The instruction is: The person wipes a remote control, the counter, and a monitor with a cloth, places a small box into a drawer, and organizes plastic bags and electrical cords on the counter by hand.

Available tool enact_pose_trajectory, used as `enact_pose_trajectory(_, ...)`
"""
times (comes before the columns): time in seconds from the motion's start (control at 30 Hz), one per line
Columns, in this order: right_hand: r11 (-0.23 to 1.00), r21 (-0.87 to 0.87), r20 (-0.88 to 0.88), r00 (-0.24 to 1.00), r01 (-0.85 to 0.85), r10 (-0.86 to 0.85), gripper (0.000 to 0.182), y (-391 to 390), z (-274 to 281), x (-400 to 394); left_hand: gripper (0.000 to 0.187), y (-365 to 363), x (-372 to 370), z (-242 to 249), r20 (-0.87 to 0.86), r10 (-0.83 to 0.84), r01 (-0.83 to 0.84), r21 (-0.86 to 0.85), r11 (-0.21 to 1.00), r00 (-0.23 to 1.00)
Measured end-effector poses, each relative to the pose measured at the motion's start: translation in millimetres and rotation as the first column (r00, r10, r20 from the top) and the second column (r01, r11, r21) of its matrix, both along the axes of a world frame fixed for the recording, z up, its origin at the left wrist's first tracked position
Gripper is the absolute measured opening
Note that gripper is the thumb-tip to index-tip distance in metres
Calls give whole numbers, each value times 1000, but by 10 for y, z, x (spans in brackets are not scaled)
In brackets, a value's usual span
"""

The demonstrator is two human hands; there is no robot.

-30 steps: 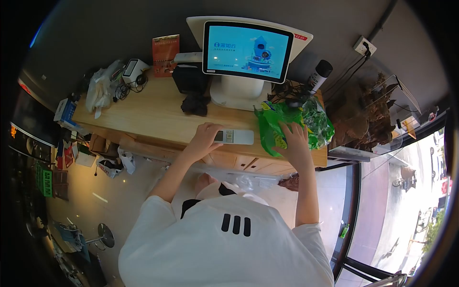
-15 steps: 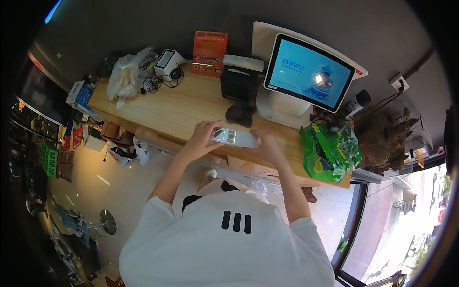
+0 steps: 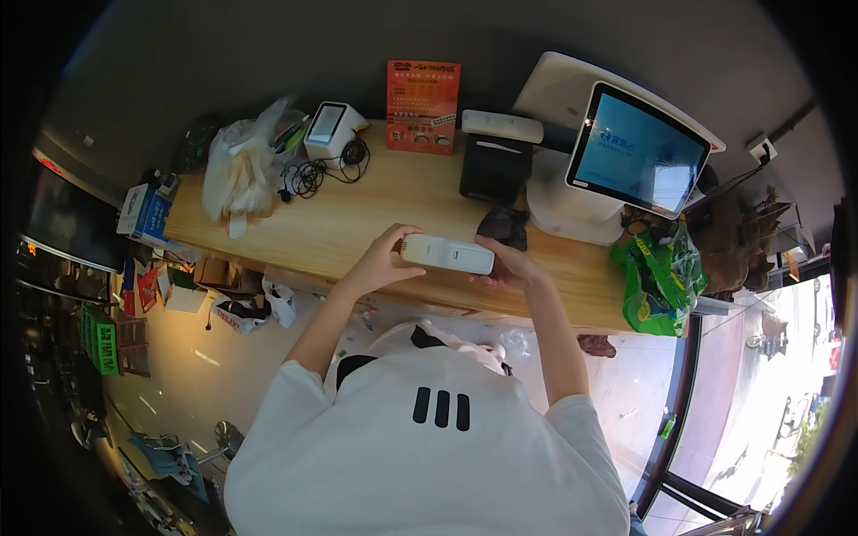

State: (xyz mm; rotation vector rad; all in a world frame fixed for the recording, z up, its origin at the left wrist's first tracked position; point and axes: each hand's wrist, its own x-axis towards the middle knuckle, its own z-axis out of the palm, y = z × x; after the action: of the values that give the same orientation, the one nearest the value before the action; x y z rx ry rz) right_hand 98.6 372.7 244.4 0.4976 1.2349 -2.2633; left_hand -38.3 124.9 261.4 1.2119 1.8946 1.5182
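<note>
A white, box-shaped device (image 3: 449, 254) is held level above the counter's front edge, a narrow face with a small dark slot turned up towards me. My left hand (image 3: 384, 263) is closed about its left end, the thumb on the near side and the fingers on the far side. The right end sits in my right hand (image 3: 509, 266), with the fingers partly hidden beneath it. Just behind my right hand, a crumpled dark cloth-like thing (image 3: 503, 229) lies on the wooden counter (image 3: 393, 192).
A touchscreen till (image 3: 642, 152) and a black box-shaped machine (image 3: 494, 170) stand at the back. Beside an orange sign (image 3: 424, 107) is a small white terminal (image 3: 332, 134) with coiled cable. Plastic bags (image 3: 239, 165) lie left; a green packet (image 3: 657, 281) lies right.
The white device has been turned in my hands, so its face with the printed or lit squares no longer shows. My view has shifted left, moving the counter's contents rightward.
</note>
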Motion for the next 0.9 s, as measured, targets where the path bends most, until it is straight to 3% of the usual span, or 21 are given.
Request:
enact_pose_trajectory(0.07, 978, 206, 114, 993, 18, -42, 57, -36, -88, -50, 49, -72, -103, 16, -59, -25, 21, -66, 998, 998)
enact_pose_trajectory(0.1, 978, 206, 116, 992, 32, -57, 57, -59, -22, -32, 49, -95, -151, 27, -119, -42, 27, -128, 991, 992)
enact_pose_trajectory(0.13, 827, 557, 59, 990, 75, -130, 55, -103, 120, 16, 49, -118, -180, 44, -116, -56, 41, -128, 991, 992)
enact_pose_trajectory(0.17, 553, 826, -18, 985, 112, -172, 53, -134, 250, 36, 48, -140, -209, 68, -175, -65, 42, -134, 990, 982)
enact_pose_trajectory(0.2, 552, 826, -15, 984, 113, -179, 53, -165, 346, 26, 47, -153, -236, 75, -233, -71, 40, -138, 990, 970)
enact_pose_trajectory(0.23, 204, 952, -180, 957, 228, -229, 49, -217, 428, 13, 47, -167, -255, 66, -228, -76, 45, -139, 989, 971)
enact_pose_trajectory(0.27, -173, 933, -348, 913, 316, -211, 47, -264, 458, -6, 47, -178, -272, 57, -218, -83, 51, -150, 987, 972)
enact_pose_trajectory(0.3, -173, 934, -345, 914, 313, -212, 47, -303, 389, -35, 47, -192, -288, 47, -209, -88, 55, -160, 986, 974)
enact_pose_trajectory(0.37, -487, 807, -378, 926, 334, 8, 50, -358, 146, -115, 49, -201, -319, -25, -274, -93, 51, -156, 987, 957)
enact_pose_trajectory(0.4, -389, 882, -300, 954, 267, -27, 52, -353, 95, -151, 51, -190, -323, -61, -338, -96, 48, -150, 988, 936)
enact_pose_trajectory(0.53, -345, 871, -373, 928, 349, -5, 49, -252, -13, -165, 49, -78, -334, -142, -300, -70, 50, -74, 996, 951)
enact_pose_trajectory(0.63, -271, 797, -521, 842, 540, 143, 47, -364, 206, -180, 47, -10, -346, -159, -384, -65, 47, -56, 997, 921)
enact_pose_trajectory(0.7, -136, 772, -574, 774, 621, 268, 48, -577, 450, -290, 49, 28, -351, -195, -495, -63, 37, -62, 997, 867)
enact_pose_trajectory(0.77, -68, 760, -546, 692, 646, 472, 47, -815, 525, -400, 49, 73, -349, -196, -511, -57, 21, -77, 997, 858)
enact_pose_trajectory(0.8, -71, 760, -546, 694, 646, 470, 47, -881, 496, -421, 51, 94, -358, -192, -531, -48, 0, -90, 996, 846)
enact_pose_trajectory(0.83, -78, 766, -491, 659, 638, 570, 43, -935, 440, -437, 51, 104, -391, -204, -533, -49, 2, -88, 996, 844)
enact_pose_trajectory(0.9, -87, 771, -427, 614, 631, 664, 40, -920, 339, -398, 49, 101, -454, -241, -516, -129, 22, -209, 978, 847)
